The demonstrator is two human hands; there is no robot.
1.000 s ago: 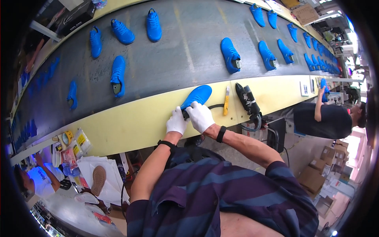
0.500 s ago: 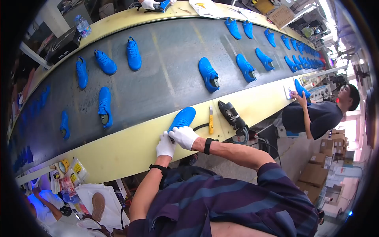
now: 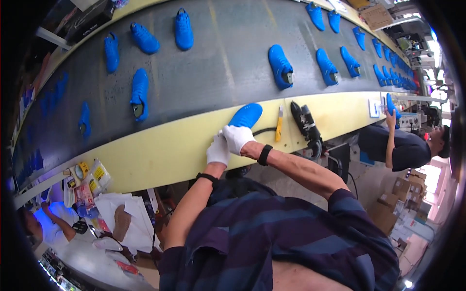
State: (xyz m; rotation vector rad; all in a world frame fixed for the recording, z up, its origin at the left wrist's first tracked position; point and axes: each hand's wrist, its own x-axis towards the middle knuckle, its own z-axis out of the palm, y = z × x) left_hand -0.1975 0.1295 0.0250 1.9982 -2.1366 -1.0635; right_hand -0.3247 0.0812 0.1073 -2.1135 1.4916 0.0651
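White-gloved R hand (image 3: 239,139), fingers curled tight over near end of 1 blue shoe (image 3: 246,115); L hand (image 3: 218,149), also gloved, against R, fingers mostly hidden, own grip can't tell. Shoe is over far half of pale-yellow tabletop (image 3: 165,145), rounded end twd dark belt (image 3: 194,82), w/ yellow-handled cutter (image 3: 279,127) near on R & black tool (image 3: 305,122) beyond that. Further out: asstd blue shoes (image 3: 281,67) spread on belt, tape roll (image 3: 81,169) & plastic packs (image 3: 100,177) at tabletop's L end, co-worker (image 3: 395,145) far R w/ another shoe (image 3: 392,104) in hand
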